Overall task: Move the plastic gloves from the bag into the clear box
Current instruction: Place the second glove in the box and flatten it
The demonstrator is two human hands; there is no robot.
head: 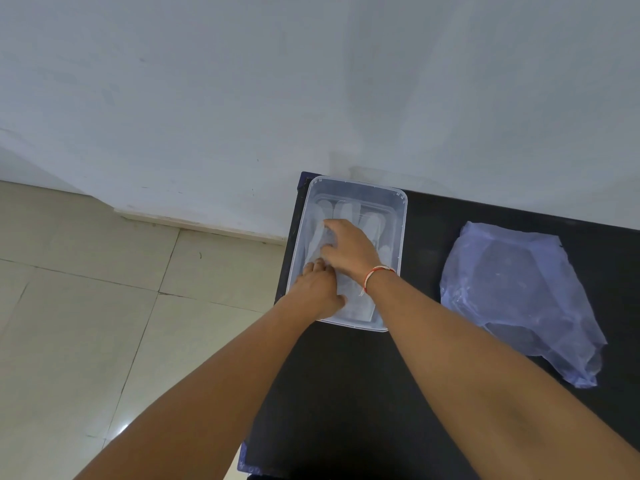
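Note:
The clear box (398,216) stands at the far left corner of the black table. Translucent plastic gloves (346,211) lie flat inside it, fingers pointing toward the wall. My right hand (349,249), with a red and white thread at the wrist, presses down on the gloves in the middle of the box. My left hand (318,289) rests on the gloves at the box's near left side, fingers touching the right hand. Whether either hand pinches a glove is unclear. The bluish plastic bag (519,296) lies crumpled and flat to the right.
The black table (346,393) ends just left of the box, with a tiled floor (86,306) below. A pale wall (311,81) rises directly behind the table.

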